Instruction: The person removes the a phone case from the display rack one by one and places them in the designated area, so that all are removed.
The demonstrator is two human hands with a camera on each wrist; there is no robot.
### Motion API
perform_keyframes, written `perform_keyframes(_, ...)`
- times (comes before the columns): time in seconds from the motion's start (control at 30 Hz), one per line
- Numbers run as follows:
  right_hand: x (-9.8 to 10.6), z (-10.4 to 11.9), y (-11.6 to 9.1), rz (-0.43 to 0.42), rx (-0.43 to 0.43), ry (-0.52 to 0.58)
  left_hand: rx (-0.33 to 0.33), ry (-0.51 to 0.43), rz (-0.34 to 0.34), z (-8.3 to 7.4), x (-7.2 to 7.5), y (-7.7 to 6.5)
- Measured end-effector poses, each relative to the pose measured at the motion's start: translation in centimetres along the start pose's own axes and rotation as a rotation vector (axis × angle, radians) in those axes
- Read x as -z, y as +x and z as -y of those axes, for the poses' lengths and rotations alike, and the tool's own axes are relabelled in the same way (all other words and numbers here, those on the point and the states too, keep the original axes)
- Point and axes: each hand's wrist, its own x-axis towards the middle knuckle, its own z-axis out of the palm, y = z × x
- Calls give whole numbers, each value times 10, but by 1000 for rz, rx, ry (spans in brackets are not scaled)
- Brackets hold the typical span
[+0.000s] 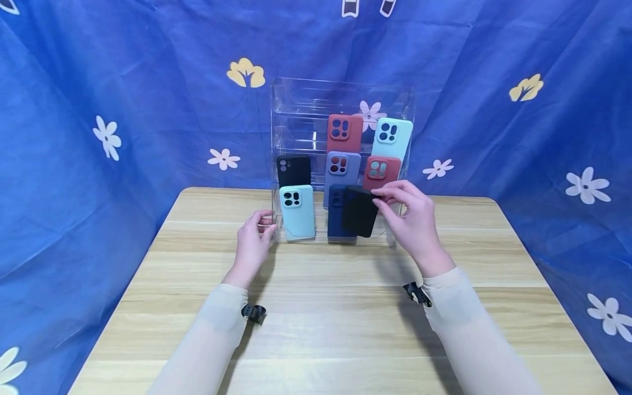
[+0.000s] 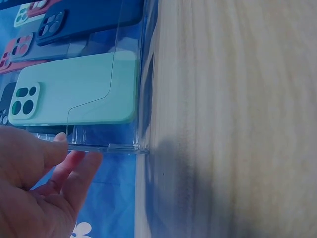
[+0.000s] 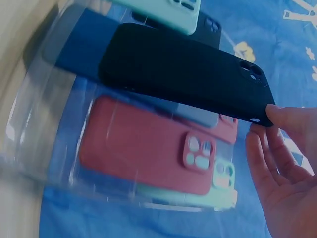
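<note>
A clear acrylic tiered rack (image 1: 296, 99) stands on the wooden table (image 1: 316, 318) with several phone cases in it. My right hand (image 1: 381, 199) pinches the top end of a black phone case (image 1: 359, 211), which leans tilted in the front row beside a dark blue case (image 1: 336, 219). In the right wrist view my thumb and fingertips of that hand (image 3: 270, 126) meet the black phone case (image 3: 183, 74) at its camera end, above a red case (image 3: 143, 148). My left hand (image 1: 264, 227) holds the rack's left front corner; its thumb and fingers (image 2: 67, 153) pinch the rack's side wall (image 2: 124, 148) next to a mint case (image 2: 84, 89).
Higher tiers hold a black case (image 1: 293, 170), a lavender case (image 1: 340, 170), a red case (image 1: 381, 171), a dark red case (image 1: 344, 133) and a mint case (image 1: 391, 137). A blue flowered cloth (image 1: 123, 82) hangs behind and around the table.
</note>
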Motion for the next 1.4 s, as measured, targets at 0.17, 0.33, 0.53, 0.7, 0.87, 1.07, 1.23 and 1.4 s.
perform_keyframes(0.17,-17,6,-6,84,-59,46,8,-6,4,-1,1,0)
perform_keyframes(0.33,-38,10,-14,176,-156,144,11,-13,11,-3,1,1)
perform_keyframes(0.53,-63,11,-24,285,-313,242,22,-18,13,-3,1,2)
perform_keyframes(0.7,-83,6,-34,360,-417,322,22,-13,21,-4,1,3)
perform_keyframes(0.87,-97,0,-40,416,-482,363,15,-5,18,-4,0,2)
perform_keyframes(1.07,-116,-6,-47,422,-501,303,21,5,23,-3,0,2)
perform_keyframes(1.23,-132,-7,-55,391,-500,206,28,3,30,-4,0,2)
perform_keyframes(1.4,-147,-7,-61,384,-516,111,21,6,26,-5,1,1)
